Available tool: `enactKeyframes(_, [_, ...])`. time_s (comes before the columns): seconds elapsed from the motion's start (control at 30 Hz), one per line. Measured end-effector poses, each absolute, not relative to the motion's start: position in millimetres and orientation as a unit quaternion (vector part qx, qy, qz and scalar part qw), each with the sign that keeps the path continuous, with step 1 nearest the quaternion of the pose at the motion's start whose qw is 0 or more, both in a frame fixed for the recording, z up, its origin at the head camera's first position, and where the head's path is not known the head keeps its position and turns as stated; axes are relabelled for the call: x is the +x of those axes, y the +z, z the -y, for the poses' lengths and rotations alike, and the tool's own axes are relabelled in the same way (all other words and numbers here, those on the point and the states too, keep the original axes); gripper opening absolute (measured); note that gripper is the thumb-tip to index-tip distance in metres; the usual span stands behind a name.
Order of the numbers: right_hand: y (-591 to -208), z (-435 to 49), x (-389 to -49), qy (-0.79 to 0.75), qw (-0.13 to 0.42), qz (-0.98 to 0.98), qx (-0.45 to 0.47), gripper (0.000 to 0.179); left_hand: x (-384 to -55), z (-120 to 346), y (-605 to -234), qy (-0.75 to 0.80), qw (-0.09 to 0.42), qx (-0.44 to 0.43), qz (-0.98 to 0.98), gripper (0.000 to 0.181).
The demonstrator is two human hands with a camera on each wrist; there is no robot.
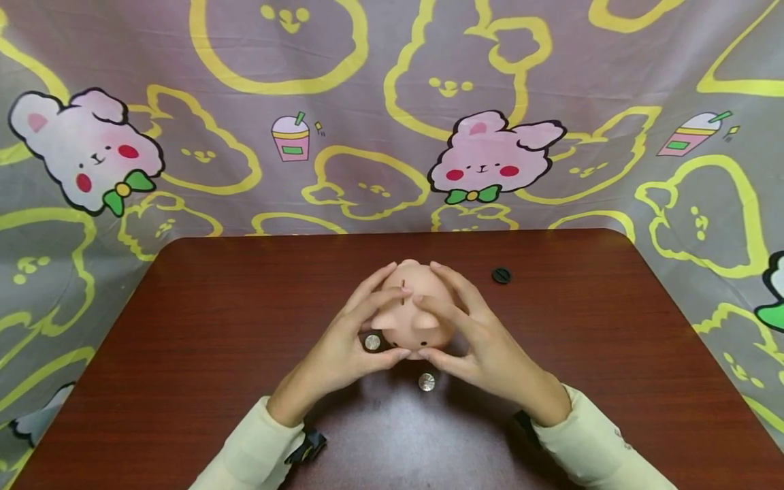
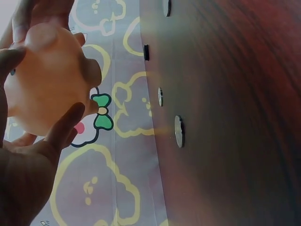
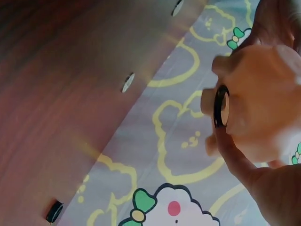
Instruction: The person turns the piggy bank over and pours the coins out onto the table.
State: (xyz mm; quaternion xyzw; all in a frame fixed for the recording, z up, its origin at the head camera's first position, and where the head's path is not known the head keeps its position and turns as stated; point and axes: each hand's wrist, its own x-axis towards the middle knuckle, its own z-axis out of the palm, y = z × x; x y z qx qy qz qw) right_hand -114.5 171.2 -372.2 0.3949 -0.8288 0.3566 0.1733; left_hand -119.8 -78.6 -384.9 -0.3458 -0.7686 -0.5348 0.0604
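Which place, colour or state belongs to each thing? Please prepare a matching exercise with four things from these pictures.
Things:
1. Piggy bank
2. Dark disc
3. Sleeves
4. Table

Descriptions:
A. Pale cream
B. Reddish brown
C. Held between the left hand and the right hand
D. Lying to the right of the piggy bank in the head view

Pairs: 1-C, 2-D, 3-A, 4-B

left hand — gripping, fingers spread | right hand — gripping, mirrored | forearms angled inward
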Motion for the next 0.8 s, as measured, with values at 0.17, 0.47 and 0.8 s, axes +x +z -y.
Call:
enactKeyframes(0.17, [-371.8,-169.3,-114.8,0.420,0.124,0.830,0.344,0.068,-119.2,77.8,-385.4,-0.557,0.050,-0.329,0.761,0.074])
enactKeyframes(0.47, [-367.2,-166.7,-117.6,0.588,0.037,0.786,0.187,0.055,-120.3,72.6,-380.4,-0.533,0.058,-0.319,0.782,0.093])
enactKeyframes(0.8, [-368.5,-164.5,-116.0,0.543,0.035,0.811,0.217,0.068,-119.9,73.6,-380.9,-0.529,0.060,-0.321,0.783,0.067])
